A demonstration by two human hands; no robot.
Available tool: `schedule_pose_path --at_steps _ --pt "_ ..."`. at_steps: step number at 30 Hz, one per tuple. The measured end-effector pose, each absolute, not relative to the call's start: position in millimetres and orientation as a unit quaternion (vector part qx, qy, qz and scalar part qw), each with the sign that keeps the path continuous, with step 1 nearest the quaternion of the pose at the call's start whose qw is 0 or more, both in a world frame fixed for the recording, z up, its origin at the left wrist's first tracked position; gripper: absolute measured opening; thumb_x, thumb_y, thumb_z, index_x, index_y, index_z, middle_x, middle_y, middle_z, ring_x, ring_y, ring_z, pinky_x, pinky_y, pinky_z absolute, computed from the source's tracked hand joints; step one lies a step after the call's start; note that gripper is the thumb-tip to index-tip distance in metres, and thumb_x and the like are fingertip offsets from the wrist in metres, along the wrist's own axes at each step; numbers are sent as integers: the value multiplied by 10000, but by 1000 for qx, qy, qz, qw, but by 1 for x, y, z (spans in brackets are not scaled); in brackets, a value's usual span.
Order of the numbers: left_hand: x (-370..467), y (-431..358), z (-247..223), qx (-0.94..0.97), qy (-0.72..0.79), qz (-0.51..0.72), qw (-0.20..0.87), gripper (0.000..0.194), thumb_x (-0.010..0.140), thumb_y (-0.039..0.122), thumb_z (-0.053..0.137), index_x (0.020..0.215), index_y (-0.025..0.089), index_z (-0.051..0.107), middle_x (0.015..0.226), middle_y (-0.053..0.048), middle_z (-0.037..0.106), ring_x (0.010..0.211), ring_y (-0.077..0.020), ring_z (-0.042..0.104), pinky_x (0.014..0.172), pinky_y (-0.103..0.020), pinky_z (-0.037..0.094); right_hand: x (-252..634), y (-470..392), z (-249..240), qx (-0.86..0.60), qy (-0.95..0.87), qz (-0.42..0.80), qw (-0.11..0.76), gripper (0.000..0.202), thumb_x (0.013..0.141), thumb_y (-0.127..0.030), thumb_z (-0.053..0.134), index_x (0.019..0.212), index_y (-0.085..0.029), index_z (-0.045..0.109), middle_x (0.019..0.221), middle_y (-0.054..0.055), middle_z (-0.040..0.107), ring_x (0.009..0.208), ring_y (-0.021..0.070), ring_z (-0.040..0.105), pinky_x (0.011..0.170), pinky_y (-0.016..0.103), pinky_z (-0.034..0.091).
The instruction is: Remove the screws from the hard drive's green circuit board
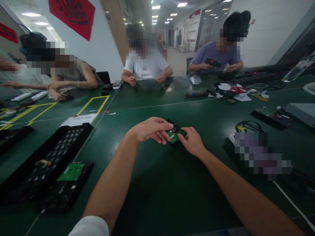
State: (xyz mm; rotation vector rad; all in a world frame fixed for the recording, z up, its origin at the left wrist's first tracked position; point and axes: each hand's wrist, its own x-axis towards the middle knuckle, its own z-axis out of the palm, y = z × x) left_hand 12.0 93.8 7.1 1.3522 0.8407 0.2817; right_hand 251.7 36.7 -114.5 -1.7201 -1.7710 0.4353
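Note:
A small black hard drive (175,137) with a green circuit board facing up is between my hands, low over the middle of the green table. My left hand (154,129) comes from the left, its thumb over the far left corner of the drive and its fingers curled along the near left side. From the right, my right hand (194,141) grips the drive's right edge between thumb and fingers. My fingers cover parts of the drive's edges. Whether it touches the table is hard to see.
A long black tray (52,152) lies left, beside a black part with a green circuit board (72,171). To the right are a blurred-out object (261,154), a cable (248,126) and another circuit board unit (272,116). Co-workers sit across the table; one holds a power tool (213,63).

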Motion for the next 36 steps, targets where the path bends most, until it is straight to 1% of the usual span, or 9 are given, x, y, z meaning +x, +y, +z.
schedule_pose_path --at_steps 6,9,13,16,20,24,27,31,36 --pt "7 93 12 626 393 151 656 598 822 654 795 1089 126 702 918 -161 793 669 -204 751 560 -266 571 251 36 -113 -655 -668 167 311 400 991 -378 605 1328 -168 652 1211 133 616 904 213 655 818 364 524" --pt "4 96 11 627 401 165 647 575 865 643 744 1121 130 710 858 -117 764 648 -183 716 574 -272 567 252 36 -113 -655 -669 173 306 419 997 -392 596 1346 -166 644 1223 131 612 907 210 655 814 364 528" --pt "3 100 9 620 415 180 641 525 915 619 674 1137 145 716 795 -64 701 614 -159 663 550 -266 546 252 36 -113 -662 -664 174 302 423 1002 -409 588 1353 -178 644 1242 127 607 908 208 656 803 363 529" --pt "5 99 10 616 418 183 641 488 931 598 651 1111 151 727 768 -38 644 590 -146 628 482 -241 492 251 36 -112 -662 -665 169 303 417 994 -395 604 1345 -175 650 1234 134 612 899 211 658 805 364 525" --pt "7 95 13 604 428 180 648 461 914 570 687 1097 149 730 764 -30 607 538 -120 575 397 -208 380 250 34 -109 -661 -665 168 304 407 995 -385 608 1341 -175 652 1242 137 614 878 205 660 791 356 525" --pt "7 95 14 594 426 184 657 432 900 542 721 1079 149 724 769 -28 593 491 -97 539 358 -194 306 250 33 -108 -661 -663 178 304 401 1001 -386 600 1341 -179 650 1246 138 614 860 202 659 768 355 528" --pt "6 96 14 588 431 187 659 394 910 519 712 1059 154 722 764 -20 577 463 -87 525 343 -192 276 249 34 -108 -662 -662 177 305 402 1001 -373 596 1345 -171 646 1242 138 610 856 198 659 767 352 525" --pt "6 95 15 590 436 189 653 374 915 511 703 1041 160 715 770 -22 589 447 -86 519 338 -200 284 249 35 -109 -661 -665 172 302 418 997 -375 599 1350 -155 641 1233 140 610 853 196 657 774 355 521" --pt "9 93 14 625 442 198 611 400 932 547 679 1016 156 687 789 -42 633 496 -116 585 377 -212 381 250 35 -110 -663 -665 170 299 425 1002 -398 591 1351 -161 642 1236 135 608 869 198 654 773 356 524"
